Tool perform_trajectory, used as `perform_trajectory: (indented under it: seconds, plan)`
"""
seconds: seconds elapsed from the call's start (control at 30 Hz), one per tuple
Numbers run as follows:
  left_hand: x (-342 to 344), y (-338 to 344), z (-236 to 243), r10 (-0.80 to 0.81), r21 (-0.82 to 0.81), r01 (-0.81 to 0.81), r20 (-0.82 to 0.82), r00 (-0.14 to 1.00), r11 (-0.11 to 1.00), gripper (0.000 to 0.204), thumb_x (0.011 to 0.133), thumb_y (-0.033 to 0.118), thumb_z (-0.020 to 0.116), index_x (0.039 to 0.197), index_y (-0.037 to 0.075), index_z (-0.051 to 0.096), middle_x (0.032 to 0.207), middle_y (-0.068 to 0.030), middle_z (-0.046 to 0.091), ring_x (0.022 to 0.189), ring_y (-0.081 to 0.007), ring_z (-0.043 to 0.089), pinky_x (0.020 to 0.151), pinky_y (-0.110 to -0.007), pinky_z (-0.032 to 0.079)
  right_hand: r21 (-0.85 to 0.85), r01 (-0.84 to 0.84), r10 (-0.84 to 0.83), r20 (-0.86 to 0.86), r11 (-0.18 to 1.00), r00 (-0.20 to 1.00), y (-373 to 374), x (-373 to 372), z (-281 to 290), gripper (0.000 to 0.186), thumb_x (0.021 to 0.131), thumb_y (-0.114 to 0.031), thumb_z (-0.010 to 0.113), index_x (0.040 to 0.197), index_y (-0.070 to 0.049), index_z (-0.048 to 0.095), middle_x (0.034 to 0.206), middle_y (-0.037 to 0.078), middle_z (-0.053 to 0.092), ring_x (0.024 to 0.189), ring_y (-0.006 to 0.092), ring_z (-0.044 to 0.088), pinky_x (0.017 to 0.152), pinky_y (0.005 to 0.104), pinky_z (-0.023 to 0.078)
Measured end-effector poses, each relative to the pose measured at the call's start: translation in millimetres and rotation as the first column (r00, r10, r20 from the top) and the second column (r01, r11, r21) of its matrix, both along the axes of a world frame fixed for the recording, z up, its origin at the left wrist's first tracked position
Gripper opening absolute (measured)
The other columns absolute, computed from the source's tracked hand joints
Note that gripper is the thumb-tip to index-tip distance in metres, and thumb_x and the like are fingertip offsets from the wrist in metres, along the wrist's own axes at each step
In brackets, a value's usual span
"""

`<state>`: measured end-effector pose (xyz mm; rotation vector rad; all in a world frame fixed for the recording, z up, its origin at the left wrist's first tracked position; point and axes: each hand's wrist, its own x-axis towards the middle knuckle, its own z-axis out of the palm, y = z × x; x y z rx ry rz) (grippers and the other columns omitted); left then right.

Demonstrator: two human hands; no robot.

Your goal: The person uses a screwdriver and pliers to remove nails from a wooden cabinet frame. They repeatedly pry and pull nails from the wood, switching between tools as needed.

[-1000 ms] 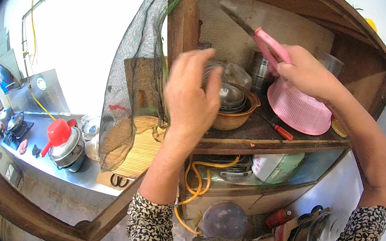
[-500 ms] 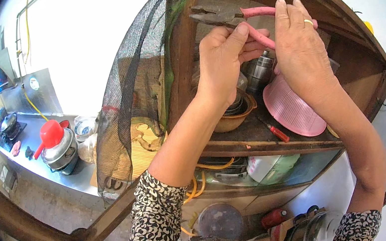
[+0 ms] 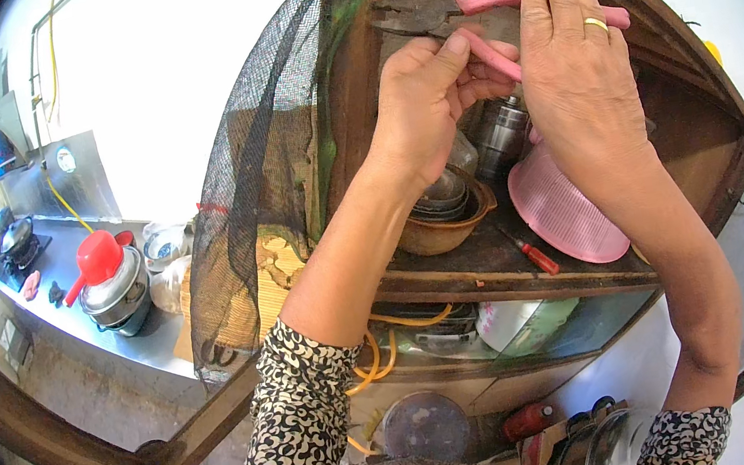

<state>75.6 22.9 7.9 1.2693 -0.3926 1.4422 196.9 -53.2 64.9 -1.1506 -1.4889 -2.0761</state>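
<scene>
A pair of pliers with pink-covered handles [image 3: 488,1] is held up before an open wooden cabinet, its handles spread apart and dark jaws toward the left. My left hand [image 3: 428,97] pinches the lower handle close to the pivot, thumb on top. Against the upper handle lies my right hand [image 3: 578,68], its fingers fairly straight in front of it; the handle's end sticks out past them. The right thumb is hidden. Beneath the hands on the shelf are a metal canister [image 3: 503,136], a brown clay pot [image 3: 450,232] with bowls inside, a pink ribbed basket [image 3: 568,211] and a red-handled screwdriver [image 3: 540,257].
The cabinet's wooden shelf edge [image 3: 517,287] runs below my forearms. Black netting [image 3: 246,174] hangs at the left over a wooden frame. A steel counter [image 3: 60,292] beyond carries a red dipper [image 3: 100,258] on a pot. Yellow cord [image 3: 376,368] dangles beneath the shelf.
The plier handles have spread wider apart. My right hand has shifted slightly up with the upper handle, whose end shows more past the fingers; the left hand stays nearly in place.
</scene>
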Motion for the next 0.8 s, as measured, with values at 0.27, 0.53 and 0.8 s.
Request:
perform_trajectory:
  seconds: [0.27, 0.53, 0.8]
  plan:
    - [-3.6, -1.5, -2.0, 0.026, -0.02, -0.026, 0.02, 0.999, 0.999, 0.032, 0.106, 0.019, 0.043, 0.113, -0.008, 0.058, 0.101, -0.0181, 0.069, 0.091, -0.0239, 0.069, 0.086, -0.039, 0.057, 0.016, 0.006, -0.007, 0.05, 1.0, 0.999, -7.5, -3.2, -2.8, 0.053, 0.09, -0.03, 0.06, 0.129, 0.007, 0.054, 0.117, 0.017, 0.059, 0.117, 0.0299, 0.057, 0.088, 0.0382, 0.052]
    - [-8.3, 5.6, -5.9, -0.059, 0.066, 0.054, 0.075, 0.995, 0.996, 0.03, 0.105, 0.019, 0.046, 0.115, -0.007, 0.057, 0.104, -0.0177, 0.069, 0.094, -0.0249, 0.069, 0.089, -0.042, 0.057, -0.131, 0.1, -0.101, -0.001, 0.986, 0.995, -35.3, -19.2, -0.4, 0.056, 0.079, -0.011, 0.064, 0.132, 0.004, 0.056, 0.121, 0.014, 0.063, 0.111, 0.0272, 0.061, 0.092, 0.0324, 0.052]
    - [0.5, 11.7, -10.7, -0.104, 0.095, 0.091, 0.139, 0.985, 0.991, 0.03, 0.104, 0.021, 0.048, 0.114, -0.005, 0.057, 0.105, -0.0159, 0.068, 0.097, -0.0238, 0.068, 0.09, -0.041, 0.057, -0.035, 0.133, -0.13, 0.093, 0.99, 0.987, -27.8, -16.3, -1.3, 0.055, 0.08, -0.011, 0.062, 0.133, 0.002, 0.055, 0.118, 0.013, 0.063, 0.114, 0.0268, 0.062, 0.092, 0.031, 0.052]
